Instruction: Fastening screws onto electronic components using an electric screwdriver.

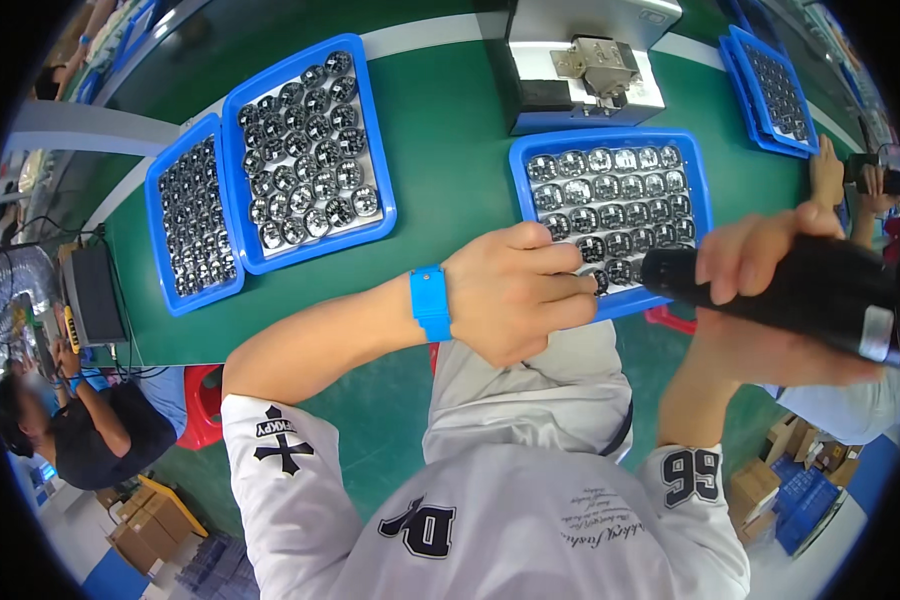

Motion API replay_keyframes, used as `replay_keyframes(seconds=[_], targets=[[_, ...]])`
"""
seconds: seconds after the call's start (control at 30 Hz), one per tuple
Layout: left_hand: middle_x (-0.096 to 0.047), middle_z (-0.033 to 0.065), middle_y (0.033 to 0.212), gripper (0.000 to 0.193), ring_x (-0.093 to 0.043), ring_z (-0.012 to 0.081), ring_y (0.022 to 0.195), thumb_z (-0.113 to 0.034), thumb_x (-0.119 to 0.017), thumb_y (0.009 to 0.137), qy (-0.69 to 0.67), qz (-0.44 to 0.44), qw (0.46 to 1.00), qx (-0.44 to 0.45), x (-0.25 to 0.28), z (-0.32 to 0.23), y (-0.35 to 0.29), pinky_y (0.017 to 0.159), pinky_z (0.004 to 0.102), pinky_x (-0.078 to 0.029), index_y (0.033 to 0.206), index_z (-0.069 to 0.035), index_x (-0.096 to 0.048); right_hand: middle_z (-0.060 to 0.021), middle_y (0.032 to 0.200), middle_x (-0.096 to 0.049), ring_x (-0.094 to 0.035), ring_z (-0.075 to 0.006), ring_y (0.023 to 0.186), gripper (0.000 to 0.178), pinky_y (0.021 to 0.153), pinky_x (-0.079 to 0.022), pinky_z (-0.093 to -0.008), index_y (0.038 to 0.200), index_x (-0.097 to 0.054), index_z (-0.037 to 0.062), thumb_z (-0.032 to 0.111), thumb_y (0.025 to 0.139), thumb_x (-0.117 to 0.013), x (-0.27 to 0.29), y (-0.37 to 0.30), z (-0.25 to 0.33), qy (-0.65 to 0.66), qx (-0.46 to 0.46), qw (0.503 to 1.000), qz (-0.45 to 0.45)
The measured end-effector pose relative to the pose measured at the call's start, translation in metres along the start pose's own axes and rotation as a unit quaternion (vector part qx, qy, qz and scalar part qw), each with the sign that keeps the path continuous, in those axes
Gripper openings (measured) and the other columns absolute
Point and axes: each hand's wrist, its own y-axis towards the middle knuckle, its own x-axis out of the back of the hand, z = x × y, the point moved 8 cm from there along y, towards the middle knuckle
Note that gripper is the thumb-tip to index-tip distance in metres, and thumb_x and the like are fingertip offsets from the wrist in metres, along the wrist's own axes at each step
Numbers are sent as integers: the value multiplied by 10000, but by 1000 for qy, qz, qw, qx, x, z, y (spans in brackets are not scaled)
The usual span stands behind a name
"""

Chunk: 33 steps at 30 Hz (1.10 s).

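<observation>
Bench, seated. My left hand [520, 295] was at the near-left corner of the front blue tray [610, 136], fingers bent and bunched close together, tips beside a dark glossy dome [597, 279] in the nearest row. Whether they pinched it I could not tell; my own knuckles hid the contact.

My right hand [745, 335] was clamped round a long black object [800, 285], fingers over its top, palm beneath. Its rounded end pointed left, above the tray's near-right corner. Exact kind unclear. Gripped from both sides, presumably, so its bulk would not roll.

Front tray lay squarely before me, likely for short reach with either hand. Domes in it stood in rows, probably so they would not knock together.

Two more trays to the left, set side by side: a larger one [320, 248] and a narrower-looking one [207, 297], both full of domes. Metal fixture [610, 70] just behind the front tray, perhaps kept central for access. Blue wristband [431, 303] on my left wrist.
</observation>
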Motion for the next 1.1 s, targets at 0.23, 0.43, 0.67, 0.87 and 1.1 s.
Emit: replay_keyframes(seconds=[0.23,0.43,0.67,0.87,1.1], targets=[[-732,-19,1171,389,-577,169,944,-189,-646,590,14,34,999,19,-5,3,-1,777,336,-343,973,-126,-670,-74,696,-558,-546,-195,544,1155,510,-481,-346,1252,-538,-7,1001,693,-474,2,-20,-21,4,-9,1000,-30],[-735,-15,1161,390,-574,166,941,-184,-640,598,8,23,1000,20,-3,3,0,773,335,-340,979,-117,-679,-95,714,-567,-557,-202,568,1153,540,-489,-356,1239,-535,-19,994,689,-497,0,-19,-26,12,-17,1000,-10],[-734,-21,1119,413,-560,166,911,-173,-629,605,12,36,999,31,-5,4,-1,777,339,-339,1009,-110,-688,-105,758,-584,-562,-209,595,1070,552,-483,-361,1144,-529,5,978,698,-525,-1,-21,-33,12,-27,999,16],[-735,-28,1105,435,-558,167,908,-167,-632,596,7,38,999,36,-5,5,3,782,341,-344,1024,-113,-689,-103,757,-583,-559,-209,593,1072,556,-484,-361,1132,-532,7,982,688,-528,3,-20,-33,25,-20,999,12],[-644,-42,879,352,-497,184,815,-182,-676,608,14,-2,999,39,1,5,2,773,346,-354,947,-122,-602,-89,753,-576,-550,-205,583,1094,548,-470,-350,1159,-544,20,998,671,-518,-3,-11,-34,0,-55,998,13]])
